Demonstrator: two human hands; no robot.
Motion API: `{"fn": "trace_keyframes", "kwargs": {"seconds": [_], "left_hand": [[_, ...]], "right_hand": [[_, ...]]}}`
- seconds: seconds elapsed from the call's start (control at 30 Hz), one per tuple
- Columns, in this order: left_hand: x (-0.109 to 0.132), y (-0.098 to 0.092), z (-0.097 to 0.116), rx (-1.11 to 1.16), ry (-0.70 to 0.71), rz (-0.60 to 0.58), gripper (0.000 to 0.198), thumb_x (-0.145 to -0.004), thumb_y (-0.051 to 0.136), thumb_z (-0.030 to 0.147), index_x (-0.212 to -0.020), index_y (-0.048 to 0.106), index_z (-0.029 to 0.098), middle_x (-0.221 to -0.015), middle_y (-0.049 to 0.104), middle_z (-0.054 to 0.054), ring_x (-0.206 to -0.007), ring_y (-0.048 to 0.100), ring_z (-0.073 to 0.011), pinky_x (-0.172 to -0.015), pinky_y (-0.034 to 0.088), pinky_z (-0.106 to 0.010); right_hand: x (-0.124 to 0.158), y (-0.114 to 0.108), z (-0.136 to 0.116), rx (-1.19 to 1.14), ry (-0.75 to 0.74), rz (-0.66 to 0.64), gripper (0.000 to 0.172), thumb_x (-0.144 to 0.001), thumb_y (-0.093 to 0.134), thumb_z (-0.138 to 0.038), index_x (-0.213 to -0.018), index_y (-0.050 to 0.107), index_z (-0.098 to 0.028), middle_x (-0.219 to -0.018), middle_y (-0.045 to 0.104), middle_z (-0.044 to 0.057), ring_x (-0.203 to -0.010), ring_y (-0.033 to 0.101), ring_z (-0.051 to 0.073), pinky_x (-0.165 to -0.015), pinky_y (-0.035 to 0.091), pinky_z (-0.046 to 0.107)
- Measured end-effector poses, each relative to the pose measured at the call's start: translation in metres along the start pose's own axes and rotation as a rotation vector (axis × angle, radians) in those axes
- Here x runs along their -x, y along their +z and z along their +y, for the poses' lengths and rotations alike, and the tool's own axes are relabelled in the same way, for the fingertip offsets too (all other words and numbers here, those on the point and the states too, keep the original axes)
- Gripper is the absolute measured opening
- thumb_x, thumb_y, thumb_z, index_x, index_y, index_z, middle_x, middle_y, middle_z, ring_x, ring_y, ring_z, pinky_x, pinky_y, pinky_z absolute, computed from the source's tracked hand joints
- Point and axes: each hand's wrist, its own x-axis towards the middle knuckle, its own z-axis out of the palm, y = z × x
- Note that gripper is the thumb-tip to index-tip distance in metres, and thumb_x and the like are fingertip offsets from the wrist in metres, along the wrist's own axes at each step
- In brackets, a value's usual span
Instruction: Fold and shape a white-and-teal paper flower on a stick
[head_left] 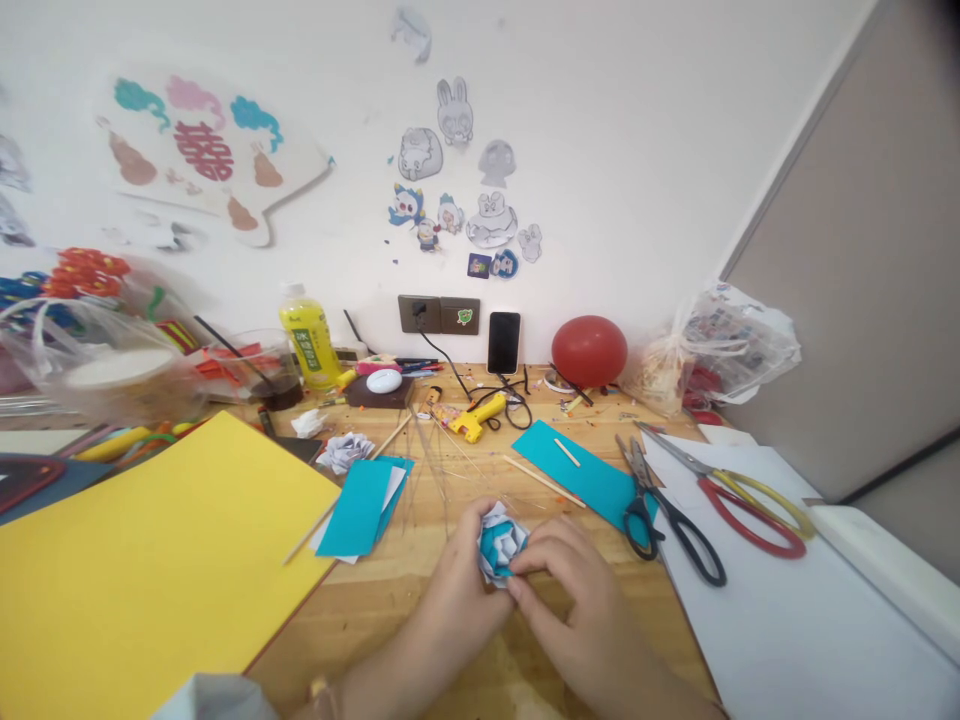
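Observation:
A paper flower (501, 545) with white and teal petals sits between my two hands, low over the wooden table. My left hand (466, 570) is closed around its left side, with the thumb along the upper edge. At the flower's right edge, my right hand (566, 580) pinches a petal between thumb and fingers. The flower's underside is hidden. Teal paper pieces (360, 508) lie to the left of my hands, and a longer teal strip (574, 470) lies beyond them on the right. Behind the teal pieces rests a crumpled white paper flower (346, 453).
Yellow paper (172, 540) covers the left side. Black-handled scissors (667, 520) and red-and-yellow-handled scissors (742, 500) lie on the right near white sheets (817, 630). A yellow glue gun (480, 418), phone (504, 343), red balloon (589, 352) and drink bottle (309, 340) stand along the wall.

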Motion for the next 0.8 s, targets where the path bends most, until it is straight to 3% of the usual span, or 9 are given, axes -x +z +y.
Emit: {"fn": "trace_keyframes", "kwargs": {"seconds": [0.4,0.8], "left_hand": [[0.001,0.000,0.007,0.013,-0.018,0.005,0.054,-0.055,0.052,0.005,-0.106,0.039,0.017,-0.091,0.057,-0.003,-0.085,0.057,-0.0192,-0.078,0.045,-0.032],[0.000,-0.001,0.006,-0.013,-0.048,-0.007,0.055,-0.056,0.054,0.003,-0.107,0.039,0.018,-0.095,0.056,-0.004,-0.089,0.056,-0.0205,-0.082,0.044,-0.036]], "right_hand": [[0.000,-0.001,0.004,0.059,-0.016,-0.045,0.010,-0.083,0.047,-0.012,-0.078,0.052,-0.020,-0.076,0.055,0.002,-0.073,0.053,0.016,-0.064,0.043,0.027],[-0.001,-0.005,0.007,0.162,-0.165,-0.100,0.015,-0.089,0.041,-0.014,-0.083,0.053,-0.020,-0.079,0.055,0.004,-0.073,0.053,0.017,-0.064,0.046,0.029]]}}
